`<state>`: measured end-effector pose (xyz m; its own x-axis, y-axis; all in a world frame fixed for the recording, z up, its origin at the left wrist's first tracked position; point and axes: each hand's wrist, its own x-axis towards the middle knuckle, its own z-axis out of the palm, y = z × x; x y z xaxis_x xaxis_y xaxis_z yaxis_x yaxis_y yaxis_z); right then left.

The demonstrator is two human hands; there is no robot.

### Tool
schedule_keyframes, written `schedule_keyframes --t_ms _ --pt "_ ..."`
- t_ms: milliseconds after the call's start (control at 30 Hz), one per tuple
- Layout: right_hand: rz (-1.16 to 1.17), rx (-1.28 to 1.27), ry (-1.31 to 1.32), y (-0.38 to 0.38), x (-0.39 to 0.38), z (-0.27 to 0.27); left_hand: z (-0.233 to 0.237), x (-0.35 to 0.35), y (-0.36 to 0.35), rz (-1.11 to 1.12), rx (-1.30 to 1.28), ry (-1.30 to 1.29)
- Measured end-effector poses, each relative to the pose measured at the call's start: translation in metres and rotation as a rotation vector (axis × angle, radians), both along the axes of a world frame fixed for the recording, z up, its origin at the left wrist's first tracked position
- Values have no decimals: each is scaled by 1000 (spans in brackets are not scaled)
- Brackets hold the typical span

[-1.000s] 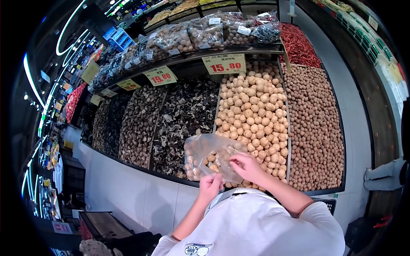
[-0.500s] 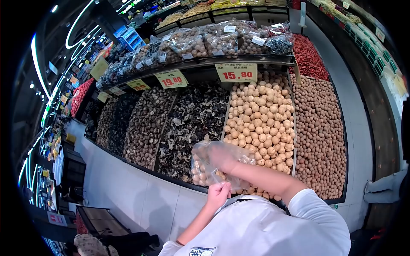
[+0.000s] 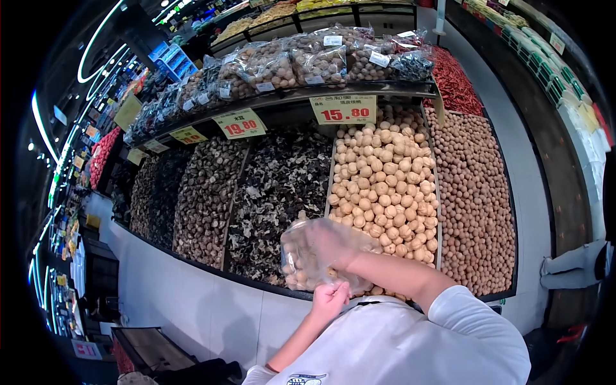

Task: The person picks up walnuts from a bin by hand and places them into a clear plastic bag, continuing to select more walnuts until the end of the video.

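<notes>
A clear plastic bag (image 3: 296,256) with several walnuts in its lower left part hangs over the front of the bins. My left hand (image 3: 330,296) is closed, pinching the bag's edge near its bottom right. My right hand (image 3: 330,244) reaches into the bag from the right. The film and blur hide its fingers, so whether it grasps a walnut cannot be made out. Pale walnuts (image 3: 385,179) fill the bin just beyond my right forearm. Dried black fungus (image 3: 282,173) lies in the bin left of them.
Smaller brown round nuts (image 3: 471,199) and red dried chillies (image 3: 455,77) are on the right. Dried mushrooms (image 3: 208,199) lie farther left. Price signs (image 3: 343,110) hang below a shelf of packed bags (image 3: 321,61). A person's legs (image 3: 574,266) show at the right edge.
The whole view has shifted slightly, with the bins now a little farther left. My right hand stays inside the bag, and my left hand keeps its pinch on the edge.
</notes>
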<state>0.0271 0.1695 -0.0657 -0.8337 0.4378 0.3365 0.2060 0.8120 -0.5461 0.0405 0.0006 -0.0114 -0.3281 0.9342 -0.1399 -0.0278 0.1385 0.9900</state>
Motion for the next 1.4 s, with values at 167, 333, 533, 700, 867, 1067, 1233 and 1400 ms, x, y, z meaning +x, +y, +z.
schedule_keyframes --t_ms 167,333,533,700,867,1067,1233,1400 --pt "-18 -11 -105 -1 -8 0 1 -7 0 -75 56 22" --pt "-63 -21 -80 -1 -14 -19 0 -11 -5 -76 61 -24" --pt "44 123 -91 -3 -16 -12 -3 -14 -11 -92 70 -49" --pt "-43 123 -182 -17 -14 11 -7 -17 -19 -88 89 -65" --pt "124 -322 97 -14 -28 0 -4 -20 -28 -80 81 -115" --pt "229 -417 104 -10 -10 60 -4 -22 -32 -95 128 -129" --pt "351 -378 156 7 8 39 -6 -25 -31 -99 102 -148" --pt "124 -1931 394 -20 111 15 -2 -29 -33 -75 93 -154"
